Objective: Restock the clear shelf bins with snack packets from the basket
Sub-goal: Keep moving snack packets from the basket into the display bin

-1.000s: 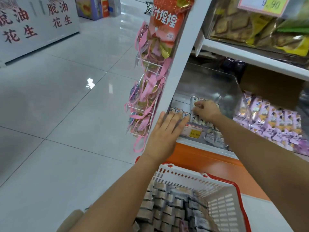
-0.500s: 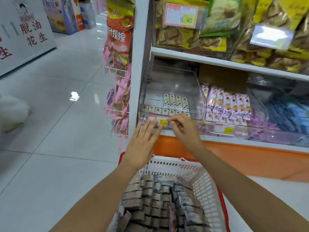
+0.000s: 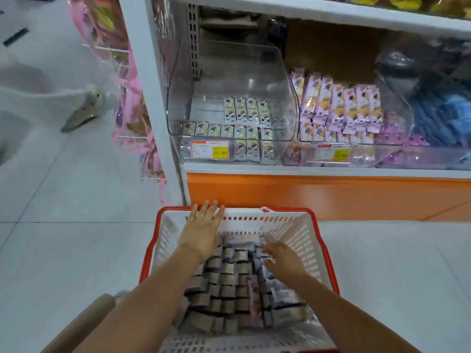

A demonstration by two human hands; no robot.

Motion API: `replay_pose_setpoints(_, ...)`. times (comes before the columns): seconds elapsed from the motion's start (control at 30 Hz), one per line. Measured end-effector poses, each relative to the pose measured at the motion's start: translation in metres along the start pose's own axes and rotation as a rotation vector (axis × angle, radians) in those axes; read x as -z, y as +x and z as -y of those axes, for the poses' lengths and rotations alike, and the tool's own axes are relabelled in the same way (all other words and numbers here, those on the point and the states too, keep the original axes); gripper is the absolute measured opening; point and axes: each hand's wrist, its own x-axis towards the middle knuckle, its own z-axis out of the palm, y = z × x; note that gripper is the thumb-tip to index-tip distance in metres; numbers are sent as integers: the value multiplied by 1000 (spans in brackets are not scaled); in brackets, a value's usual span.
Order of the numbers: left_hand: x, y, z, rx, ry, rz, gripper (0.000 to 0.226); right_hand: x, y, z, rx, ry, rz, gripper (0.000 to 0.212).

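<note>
Left hand (image 3: pixel 204 225) lies flat and released in the head view, fingers straight and spread, their tips at the far rim of the white basket (image 3: pixel 316 240) with its red edge. The right hand (image 3: pixel 283 258) reaches lower, fingers loosely bent over the snack packets (image 3: pixel 229 284); whether they already pinch one I cannot tell. The step in hand looks like the pick-up: gathering another batch from the basket for the shelf. The packets sit in tight overlapping rows filling the basket floor, grey-brown from this angle, with one pink packet (image 3: pixel 254 301) lying across them. Above, the left clear bin (image 3: pixel 229 72) is mostly bare: one short row at the back and a row along the front, behind a price label (image 3: pixel 210 150). The neighbouring bin (image 3: pixel 344 105) holds purple packets and is far fuller. The next move probably calls for closing the fingers round several slippery packets at once, then lifting them over the bin's front lip without upsetting the standing rows.
</note>
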Motion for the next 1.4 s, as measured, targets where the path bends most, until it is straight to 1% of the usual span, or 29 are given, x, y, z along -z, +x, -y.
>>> replay_pose_setpoints(0.1,-13,5,-1,25,15,30,77,-18,6,-16,-102,-58,171,32)
replay_pose_setpoints(0.17,-18,6,-1,30,13,19,77,-28,10,-24,-119,-111,225,27)
replay_pose_setpoints(0.2,-19,7,-1,32,11,10,77,-31,12,-27,-119,-139,223,25)
replay_pose_setpoints(0.3,-20,7,-1,31,5,-21,75,-35,16,-30,-104,-171,201,32)
replay_pose_setpoints(0.4,-20,9,-3,37,-3,-29,75,-32,17,-27,-59,-189,188,26)
replay_pose_setpoints(0.43,-20,9,-3,42,-9,-26,75,-28,17,-25,-52,-165,169,21)
replay_pose_setpoints(0.5,-18,8,-3,45,-24,-19,76,-19,17,-19,-14,-35,100,14)
replay_pose_setpoints(0.63,-9,7,-2,39,-110,-9,74,17,15,6,7,378,23,11)
replay_pose_setpoints(0.7,-1,5,0,26,-202,-21,69,37,15,21,25,596,40,20)
replay_pose_setpoints(0.8,19,-1,0,23,-419,-65,47,63,11,41,106,853,8,28)
replay_pose_setpoints(0.87,37,-9,-3,79,-723,-44,36,81,5,55,143,945,-39,31)
replay_pose_setpoints(0.93,54,-16,-6,158,-1117,47,36,98,-1,70,186,995,-86,30)
replay_pose_setpoints(0.97,61,-20,-6,187,-1271,93,38,105,-4,77,205,1021,-108,29)
replay_pose_setpoints(1.0,67,-24,-6,194,-1371,135,39,112,-7,85,221,1045,-128,28)
replay_pose_setpoints(1.07,79,-33,-4,139,-1457,161,33,125,-14,98,242,1061,-166,24)
replay_pose_setpoints(1.1,84,-37,-2,116,-1481,135,30,129,-17,102,251,1061,-180,23)
replay_pose_setpoints(1.17,94,-45,3,109,-1547,37,24,137,-23,109,267,1025,-192,25)
replay_pose_setpoints(1.27,107,-54,17,131,-1621,-114,15,143,-29,113,326,867,-203,28)
replay_pose_setpoints(1.4,123,-64,35,173,-1703,-267,18,151,-34,124,377,715,-192,21)
